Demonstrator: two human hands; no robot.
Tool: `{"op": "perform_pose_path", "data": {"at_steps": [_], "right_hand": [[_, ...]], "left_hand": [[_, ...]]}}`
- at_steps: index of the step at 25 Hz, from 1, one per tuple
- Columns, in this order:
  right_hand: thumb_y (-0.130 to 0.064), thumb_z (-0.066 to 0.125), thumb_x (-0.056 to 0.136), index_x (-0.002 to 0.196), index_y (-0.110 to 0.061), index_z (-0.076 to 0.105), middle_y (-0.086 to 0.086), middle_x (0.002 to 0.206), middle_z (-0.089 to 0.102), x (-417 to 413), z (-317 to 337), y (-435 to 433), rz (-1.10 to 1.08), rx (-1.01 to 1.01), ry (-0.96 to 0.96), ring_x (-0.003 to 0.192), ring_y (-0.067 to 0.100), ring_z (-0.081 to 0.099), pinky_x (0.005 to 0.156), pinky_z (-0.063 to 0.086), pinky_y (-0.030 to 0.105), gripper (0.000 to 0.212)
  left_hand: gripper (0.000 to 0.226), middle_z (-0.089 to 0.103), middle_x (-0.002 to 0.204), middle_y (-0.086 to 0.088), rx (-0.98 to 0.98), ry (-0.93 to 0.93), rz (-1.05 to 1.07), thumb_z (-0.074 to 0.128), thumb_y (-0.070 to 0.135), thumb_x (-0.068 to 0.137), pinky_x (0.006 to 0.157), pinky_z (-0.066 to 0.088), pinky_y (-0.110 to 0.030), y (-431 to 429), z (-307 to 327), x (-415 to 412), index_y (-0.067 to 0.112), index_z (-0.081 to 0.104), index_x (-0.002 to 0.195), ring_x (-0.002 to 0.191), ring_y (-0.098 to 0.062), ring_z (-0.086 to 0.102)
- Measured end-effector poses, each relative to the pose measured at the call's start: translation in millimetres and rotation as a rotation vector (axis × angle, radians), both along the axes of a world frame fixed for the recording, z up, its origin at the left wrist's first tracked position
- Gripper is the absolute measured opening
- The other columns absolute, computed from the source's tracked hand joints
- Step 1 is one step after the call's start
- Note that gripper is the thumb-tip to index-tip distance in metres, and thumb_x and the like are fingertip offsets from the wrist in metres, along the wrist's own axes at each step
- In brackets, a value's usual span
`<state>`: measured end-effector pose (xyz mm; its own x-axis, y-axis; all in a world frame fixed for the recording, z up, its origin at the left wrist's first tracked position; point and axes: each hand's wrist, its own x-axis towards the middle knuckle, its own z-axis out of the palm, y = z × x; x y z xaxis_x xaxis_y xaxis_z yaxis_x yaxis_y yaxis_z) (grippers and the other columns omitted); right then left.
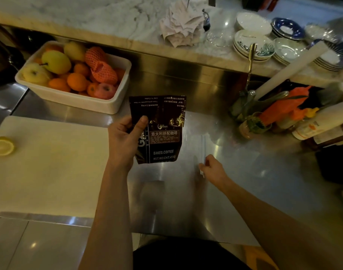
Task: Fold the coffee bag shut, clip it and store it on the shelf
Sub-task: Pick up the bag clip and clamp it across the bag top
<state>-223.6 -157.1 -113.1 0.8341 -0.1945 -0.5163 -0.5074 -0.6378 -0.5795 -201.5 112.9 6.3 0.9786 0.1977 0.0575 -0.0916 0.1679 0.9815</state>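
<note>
A dark brown coffee bag [162, 133] with white print stands upright on the steel counter [244, 182]. Its top flap is folded over toward me, the print on it upside down. My left hand [125, 141] grips the bag's left edge, thumb on the front over the fold. A long, thin, pale sealing clip [202, 151] lies flat on the counter just right of the bag. My right hand [212, 166] pinches the clip's near end with its fingertips.
A white cutting board [49, 162] with half a lemon [2, 146] lies to the left. A white tub of fruit [73, 75] sits behind the bag. Bottles and utensil jars [283, 117] crowd the right. Stacked plates [264, 41] rest on the marble ledge.
</note>
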Motion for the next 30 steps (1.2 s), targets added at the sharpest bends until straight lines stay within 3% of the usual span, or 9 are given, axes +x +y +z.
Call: {"op": "perform_pose_path", "data": {"at_steps": [3, 8, 10, 12, 14, 16, 19, 24, 30], "right_hand": [[-0.017, 0.055, 0.097, 0.105, 0.001, 0.049, 0.007, 0.082, 0.06, -5, 1, -33, -0.05, 0.07, -0.024, 0.064, 0.013, 0.059, 0.058, 0.05, 0.024, 0.021], [-0.019, 0.061, 0.094, 0.102, 0.0, 0.053, 0.009, 0.082, 0.066, -13, 10, -97, -0.052, 0.198, -0.066, 0.068, 0.015, 0.065, 0.055, 0.051, 0.019, 0.022], [-0.024, 0.064, 0.092, 0.099, -0.004, 0.054, 0.015, 0.09, 0.07, -15, 9, -122, -0.034, 0.242, -0.083, 0.079, 0.026, 0.071, 0.069, 0.059, 0.035, 0.024], [-0.03, 0.065, 0.089, 0.096, -0.008, 0.054, 0.017, 0.091, 0.071, -15, 7, -143, 0.013, 0.257, -0.085, 0.084, 0.03, 0.071, 0.08, 0.059, 0.046, 0.025], [-0.029, 0.063, 0.091, 0.099, -0.008, 0.053, 0.015, 0.093, 0.07, -16, 8, -158, 0.031, 0.296, -0.07, 0.085, 0.029, 0.071, 0.08, 0.058, 0.043, 0.024], [-0.026, 0.06, 0.094, 0.103, -0.008, 0.053, 0.01, 0.092, 0.068, -19, 12, -165, 0.048, 0.335, -0.067, 0.083, 0.023, 0.07, 0.072, 0.057, 0.032, 0.021], [-0.02, 0.061, 0.095, 0.11, -0.01, 0.053, -0.001, 0.088, 0.065, -23, 18, -167, 0.057, 0.388, -0.075, 0.078, 0.009, 0.066, 0.066, 0.049, 0.017, 0.02], [-0.014, 0.067, 0.089, 0.111, -0.01, 0.056, 0.006, 0.092, 0.07, -26, 24, -162, -0.019, 0.452, -0.128, 0.076, 0.013, 0.071, 0.059, 0.053, 0.015, 0.025], [-0.007, 0.071, 0.086, 0.114, -0.008, 0.056, 0.008, 0.097, 0.068, -32, 23, -146, -0.058, 0.509, -0.13, 0.081, 0.018, 0.072, 0.071, 0.061, 0.027, 0.032]], "left_hand": [[0.015, 0.078, 0.082, 0.011, 0.027, -0.006, 0.015, 0.061, 0.004, 0.093, 0.067, 0.055, -0.022, -37, 6, -8, 0.013, 0.071, 0.098, 0.077, -0.006, 0.072], [0.015, 0.078, 0.087, 0.003, 0.051, 0.048, 0.072, 0.062, 0.007, 0.093, 0.071, 0.056, -0.029, -112, 7, -25, 0.006, 0.072, 0.104, 0.08, -0.013, 0.073], [0.02, 0.076, 0.095, -0.009, 0.056, 0.06, 0.087, 0.061, 0.009, 0.093, 0.075, 0.058, -0.035, -141, 6, -32, 0.001, 0.07, 0.109, 0.086, -0.022, 0.073], [0.021, 0.076, 0.094, -0.01, 0.059, 0.058, 0.114, 0.061, 0.009, 0.093, 0.073, 0.057, -0.034, -162, 7, -38, -0.001, 0.069, 0.11, 0.085, -0.022, 0.073], [0.016, 0.077, 0.089, -0.002, 0.051, 0.064, 0.12, 0.061, 0.009, 0.093, 0.07, 0.057, -0.029, -179, 11, -44, 0.004, 0.071, 0.105, 0.081, -0.017, 0.073], [0.013, 0.078, 0.085, 0.002, 0.055, 0.063, 0.116, 0.061, 0.009, 0.093, 0.069, 0.057, -0.029, -188, 14, -47, 0.011, 0.073, 0.099, 0.078, -0.016, 0.073], [0.016, 0.077, 0.087, -0.002, 0.095, 0.049, 0.103, 0.062, 0.008, 0.093, 0.07, 0.057, -0.031, -192, 19, -49, 0.004, 0.072, 0.104, 0.079, -0.018, 0.073], [0.022, 0.074, 0.102, -0.016, 0.121, 0.026, 0.042, 0.061, 0.01, 0.094, 0.078, 0.059, -0.036, -182, 27, -40, 0.002, 0.069, 0.113, 0.091, -0.027, 0.073], [0.017, 0.077, 0.096, -0.001, 0.077, 0.019, -0.012, 0.062, 0.012, 0.093, 0.081, 0.057, -0.041, -157, 30, -32, 0.022, 0.073, 0.1, 0.091, -0.023, 0.073]]}}
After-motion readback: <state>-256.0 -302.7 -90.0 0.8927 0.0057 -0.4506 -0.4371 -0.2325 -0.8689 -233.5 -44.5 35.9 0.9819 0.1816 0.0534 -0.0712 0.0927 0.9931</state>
